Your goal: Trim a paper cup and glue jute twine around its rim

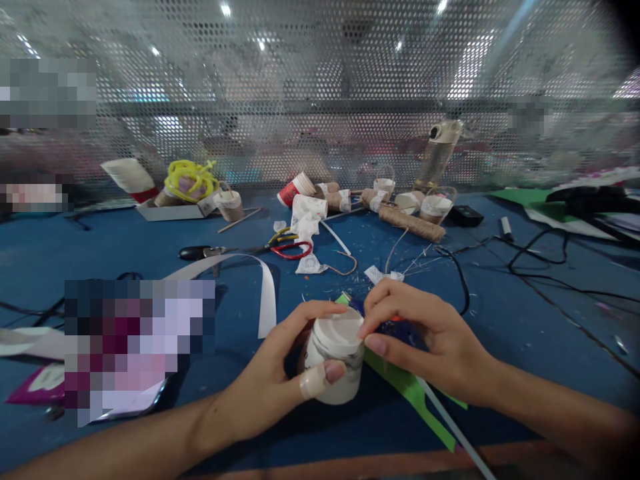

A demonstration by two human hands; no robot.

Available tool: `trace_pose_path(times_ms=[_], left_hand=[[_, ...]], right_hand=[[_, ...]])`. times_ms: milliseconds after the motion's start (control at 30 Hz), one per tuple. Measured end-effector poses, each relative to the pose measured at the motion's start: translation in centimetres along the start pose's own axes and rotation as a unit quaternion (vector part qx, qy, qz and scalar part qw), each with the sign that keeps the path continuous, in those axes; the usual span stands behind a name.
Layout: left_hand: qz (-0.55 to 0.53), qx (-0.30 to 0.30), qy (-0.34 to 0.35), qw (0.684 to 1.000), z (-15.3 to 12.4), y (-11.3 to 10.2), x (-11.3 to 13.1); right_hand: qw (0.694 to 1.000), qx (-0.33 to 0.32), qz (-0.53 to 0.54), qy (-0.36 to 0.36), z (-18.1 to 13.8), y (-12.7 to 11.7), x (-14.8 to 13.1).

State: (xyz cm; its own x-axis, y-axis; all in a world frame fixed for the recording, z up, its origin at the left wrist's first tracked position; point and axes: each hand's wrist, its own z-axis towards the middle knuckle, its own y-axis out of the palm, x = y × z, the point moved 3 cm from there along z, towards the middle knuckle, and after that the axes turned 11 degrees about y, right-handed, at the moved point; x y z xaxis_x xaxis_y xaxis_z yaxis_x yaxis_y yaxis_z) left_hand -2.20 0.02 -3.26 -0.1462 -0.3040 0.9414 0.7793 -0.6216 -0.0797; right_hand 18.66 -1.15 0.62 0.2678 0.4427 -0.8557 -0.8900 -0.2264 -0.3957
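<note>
A white paper cup (345, 383) with grey markings stands near the table's front edge, its flat white end up. My left hand (285, 360) is wrapped around the cup from the left, and a plaster (313, 381) circles its thumb. Thumb and index finger of my right hand (415, 327) pinch together at the cup's upper right edge. Whatever lies between those fingertips is too small to make out. Behind and under the right hand lie a green strip (407, 387) and a thin white stick (453, 427).
Red-handled scissors (293, 250), a white paper ribbon (267, 293) and scraps lie beyond the cup. Farther back are a twine roll (413, 222), small twine-wrapped cups (436, 208), stacked paper cups (129, 177) and a bottle (440, 153). Black cables (545, 280) cross the right side.
</note>
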Motion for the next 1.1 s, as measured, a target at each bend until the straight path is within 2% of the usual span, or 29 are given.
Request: trace_pose_path(times_ms=[667, 900, 1100], left_hand=[[-0.008, -0.015, 0.006, 1.000, -0.13, 0.04, 0.04], [-0.006, -0.012, 0.004, 1.000, -0.14, 0.06, 0.01], [-0.013, -0.013, -0.001, 1.000, -0.15, 0.04, -0.08]], right_hand=[[0.999, 0.011, -0.038, -0.015, 0.08, -0.04, -0.19], [0.997, 0.058, -0.037, -0.043, -0.15, -0.02, -0.28], [0.996, 0.033, -0.054, -0.057, -0.17, 0.08, -0.27]])
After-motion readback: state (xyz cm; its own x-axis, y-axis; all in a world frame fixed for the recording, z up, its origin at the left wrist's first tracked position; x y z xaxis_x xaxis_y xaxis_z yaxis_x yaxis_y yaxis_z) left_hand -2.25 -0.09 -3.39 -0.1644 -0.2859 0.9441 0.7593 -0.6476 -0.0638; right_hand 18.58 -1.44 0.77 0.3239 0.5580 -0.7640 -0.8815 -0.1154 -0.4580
